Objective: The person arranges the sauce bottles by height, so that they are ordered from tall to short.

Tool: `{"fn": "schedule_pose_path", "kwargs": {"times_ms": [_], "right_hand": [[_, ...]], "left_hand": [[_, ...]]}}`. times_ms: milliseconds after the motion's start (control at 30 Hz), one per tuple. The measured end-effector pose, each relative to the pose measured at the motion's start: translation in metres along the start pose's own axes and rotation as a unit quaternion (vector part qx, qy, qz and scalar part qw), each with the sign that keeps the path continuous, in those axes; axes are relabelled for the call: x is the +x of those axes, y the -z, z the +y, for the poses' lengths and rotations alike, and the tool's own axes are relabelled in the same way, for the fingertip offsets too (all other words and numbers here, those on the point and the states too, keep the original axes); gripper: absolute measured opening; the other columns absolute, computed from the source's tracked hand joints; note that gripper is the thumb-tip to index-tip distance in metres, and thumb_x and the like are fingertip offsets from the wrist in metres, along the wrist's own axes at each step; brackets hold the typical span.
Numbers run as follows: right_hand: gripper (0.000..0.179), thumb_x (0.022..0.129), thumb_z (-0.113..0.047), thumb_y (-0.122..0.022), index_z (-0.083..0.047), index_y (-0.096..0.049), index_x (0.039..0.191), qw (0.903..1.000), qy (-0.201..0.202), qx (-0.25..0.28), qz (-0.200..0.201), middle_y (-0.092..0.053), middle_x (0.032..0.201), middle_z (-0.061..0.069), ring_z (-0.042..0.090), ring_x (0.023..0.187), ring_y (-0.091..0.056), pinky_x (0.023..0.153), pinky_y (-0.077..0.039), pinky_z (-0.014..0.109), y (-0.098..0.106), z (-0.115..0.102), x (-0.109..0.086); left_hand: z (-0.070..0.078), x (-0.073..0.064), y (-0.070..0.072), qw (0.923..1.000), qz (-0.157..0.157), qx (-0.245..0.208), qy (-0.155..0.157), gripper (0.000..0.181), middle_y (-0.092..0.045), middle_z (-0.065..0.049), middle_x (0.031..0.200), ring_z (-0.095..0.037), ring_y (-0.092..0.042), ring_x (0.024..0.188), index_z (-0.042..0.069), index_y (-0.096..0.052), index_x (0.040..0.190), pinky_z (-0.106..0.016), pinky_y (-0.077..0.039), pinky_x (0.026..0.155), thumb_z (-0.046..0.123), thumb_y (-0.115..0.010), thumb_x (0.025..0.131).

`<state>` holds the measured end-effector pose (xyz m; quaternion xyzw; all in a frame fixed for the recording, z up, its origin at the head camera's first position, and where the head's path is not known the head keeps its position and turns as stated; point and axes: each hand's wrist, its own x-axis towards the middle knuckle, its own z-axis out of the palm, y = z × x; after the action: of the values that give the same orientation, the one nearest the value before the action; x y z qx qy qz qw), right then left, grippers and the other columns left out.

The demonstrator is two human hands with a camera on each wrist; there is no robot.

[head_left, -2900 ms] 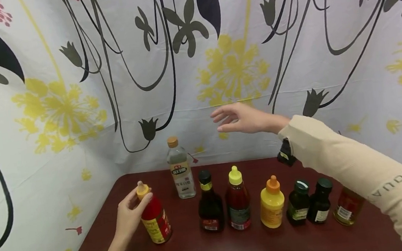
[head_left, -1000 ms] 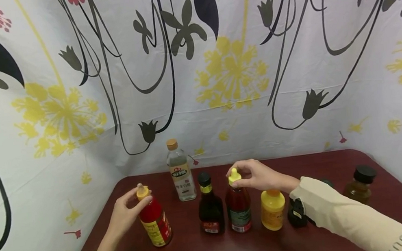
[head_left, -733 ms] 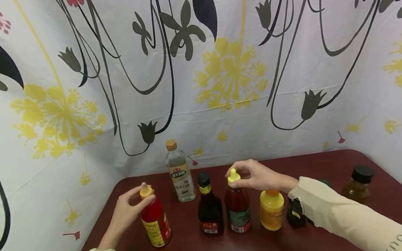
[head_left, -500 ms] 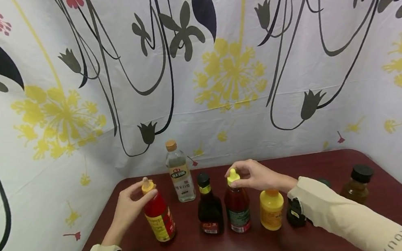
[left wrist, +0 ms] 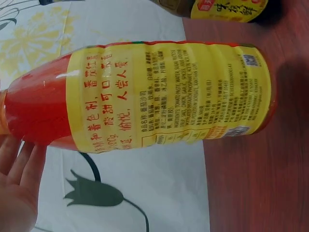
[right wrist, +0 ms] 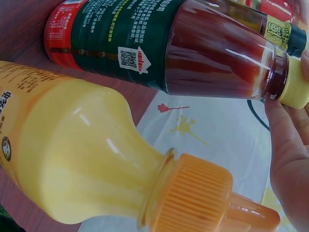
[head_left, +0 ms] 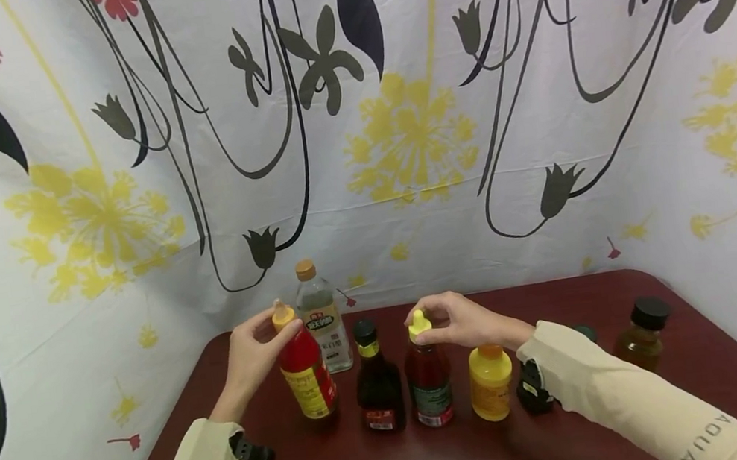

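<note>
My left hand (head_left: 250, 355) grips a red ketchup bottle (head_left: 310, 378) around its yellow cap, with the bottle tilted slightly. The left wrist view shows the bottle's yellow label side-on, the fingers of the left hand (left wrist: 21, 188) at its neck end. Farther right, my right hand (head_left: 462, 321) pinches the yellow cap of a dark red sauce bottle (head_left: 428, 381), which stands upright on the table. In the right wrist view this sauce bottle (right wrist: 217, 53) shows a green label. Between the two held bottles stands a dark sauce bottle (head_left: 378, 390) with a black cap.
A clear vinegar bottle (head_left: 329, 335) stands behind the ketchup bottle, partly covered by it. A yellow squeeze bottle (head_left: 491, 386) is just right of the held sauce bottle. A black-capped bottle (head_left: 642, 332) is farther right; the right sleeve (head_left: 599, 371) hides other bottles. A patterned cloth (head_left: 423, 239) hangs behind.
The right hand has come down from the air onto the yellow cap of the sauce bottle. The left hand has moved the ketchup bottle right and farther back, towards the vinegar bottle.
</note>
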<state>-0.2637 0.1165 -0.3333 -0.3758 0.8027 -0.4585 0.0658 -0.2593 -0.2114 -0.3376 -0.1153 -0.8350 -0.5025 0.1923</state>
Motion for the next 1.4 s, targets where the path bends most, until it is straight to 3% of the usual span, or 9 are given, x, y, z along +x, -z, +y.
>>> {"fn": "schedule_pose_path", "kwargs": {"times_ms": [300, 467, 633, 767, 933, 1167, 1400], "right_hand": [[0.022, 0.083, -0.017, -0.062, -0.007, -0.059, 0.102, 0.9999, 0.012, 0.003, 0.002, -0.06, 0.097, 0.004, 0.013, 0.088, -0.06, 0.076, -0.05, 0.027, -0.001, 0.0, 0.0], [0.021, 0.084, -0.017, -0.061, -0.006, -0.058, 0.101, 0.999, 0.044, -0.006, 0.0, -0.06, 0.097, 0.004, 0.011, 0.086, -0.06, 0.074, -0.05, 0.026, -0.001, 0.003, 0.0], [0.023, 0.083, -0.018, -0.062, -0.007, -0.059, 0.102, 0.9999, 0.01, 0.0, 0.004, -0.06, 0.099, 0.008, 0.013, 0.089, -0.059, 0.077, -0.049, 0.026, -0.001, 0.0, -0.001], [0.022, 0.083, -0.018, -0.062, -0.007, -0.059, 0.102, 0.9999, 0.008, 0.002, 0.011, -0.06, 0.098, 0.005, 0.012, 0.09, -0.059, 0.077, -0.049, 0.026, -0.002, 0.002, -0.002], [0.021, 0.084, -0.016, -0.062, -0.006, -0.058, 0.102, 0.9992, 0.037, 0.007, 0.011, -0.06, 0.097, 0.004, 0.012, 0.09, -0.06, 0.074, -0.05, 0.027, -0.003, 0.007, -0.002], [0.021, 0.083, -0.012, -0.062, -0.004, -0.058, 0.103, 0.9998, -0.002, 0.019, 0.007, -0.059, 0.1, 0.012, 0.016, 0.092, -0.059, 0.077, -0.049, 0.025, -0.003, -0.002, -0.002], [0.021, 0.083, -0.014, -0.062, -0.005, -0.059, 0.102, 0.9999, 0.008, 0.01, 0.008, -0.06, 0.099, 0.01, 0.015, 0.092, -0.06, 0.077, -0.049, 0.026, -0.002, 0.003, -0.001]], "left_hand": [[0.004, 0.009, -0.03, 0.999, 0.01, -0.045, -0.002, 0.046, -0.063, -0.01, 0.103, -0.02, -0.062, 0.088, 0.005, -0.063, 0.109, -0.032, -0.05, 0.076, 0.03, -0.073, 0.072], [0.022, 0.01, -0.04, 0.9978, 0.006, -0.066, -0.004, 0.042, -0.062, -0.016, 0.103, -0.026, -0.061, 0.09, -0.002, -0.061, 0.11, -0.036, -0.049, 0.079, 0.017, -0.072, 0.074], [0.034, 0.01, -0.052, 0.9978, -0.004, -0.066, 0.0, 0.037, -0.063, -0.017, 0.102, -0.026, -0.061, 0.089, -0.003, -0.061, 0.11, -0.034, -0.049, 0.078, 0.01, -0.07, 0.076], [0.033, 0.012, -0.062, 0.9971, -0.014, -0.074, 0.002, 0.038, -0.062, -0.018, 0.103, -0.027, -0.061, 0.089, -0.004, -0.059, 0.111, -0.032, -0.05, 0.077, 0.008, -0.069, 0.076], [0.029, 0.015, -0.074, 0.9946, -0.027, -0.1, -0.002, 0.04, -0.06, -0.018, 0.106, -0.029, -0.06, 0.092, -0.004, -0.059, 0.112, -0.036, -0.049, 0.078, 0.008, -0.07, 0.076], [0.002, 0.034, -0.096, 0.9949, -0.042, -0.09, -0.015, 0.046, -0.061, -0.012, 0.107, -0.02, -0.061, 0.091, 0.004, -0.058, 0.116, -0.031, -0.05, 0.076, 0.018, -0.072, 0.075], [0.009, 0.048, -0.102, 0.9951, -0.041, -0.089, 0.017, 0.04, -0.063, -0.014, 0.1, -0.022, -0.061, 0.089, 0.002, -0.059, 0.113, -0.032, -0.05, 0.075, 0.017, -0.069, 0.077]]}}
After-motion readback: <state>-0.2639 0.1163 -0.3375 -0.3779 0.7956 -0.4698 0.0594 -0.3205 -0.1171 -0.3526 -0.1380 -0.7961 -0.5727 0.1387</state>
